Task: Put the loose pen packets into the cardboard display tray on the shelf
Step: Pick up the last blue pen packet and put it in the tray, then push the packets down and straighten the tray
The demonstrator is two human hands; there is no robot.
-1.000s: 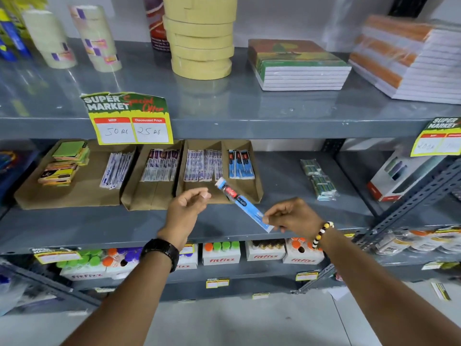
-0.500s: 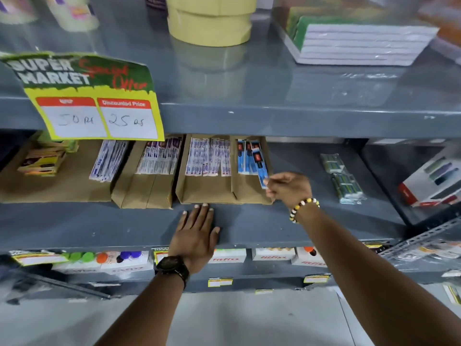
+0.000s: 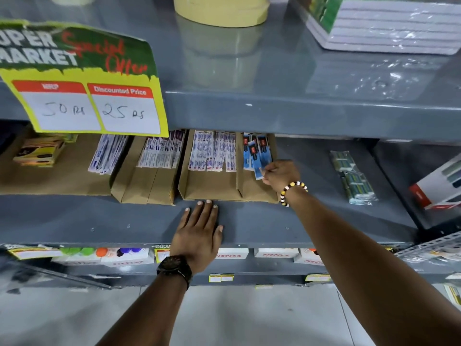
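Note:
A brown cardboard display tray (image 3: 212, 188) stands on the grey middle shelf, split into two compartments. White pen packets (image 3: 213, 154) fill its left compartment. Blue pen packets (image 3: 249, 151) lie in the right one. My right hand (image 3: 280, 174) pinches the lower end of a blue pen packet (image 3: 262, 158) that rests among the others in the right compartment. My left hand (image 3: 199, 233) lies flat, fingers spread, on the shelf just in front of the tray and holds nothing.
Two more cardboard trays (image 3: 147, 186) with packets and sticky notes (image 3: 40, 152) stand to the left. A yellow price sign (image 3: 84, 81) hangs from the upper shelf edge. Wrapped green packets (image 3: 354, 176) and a white box (image 3: 439, 186) lie to the right.
My left hand let go of the blue packet and came down flat on the shelf. My right hand carried the packet up into the tray's right compartment. The view has closed in.

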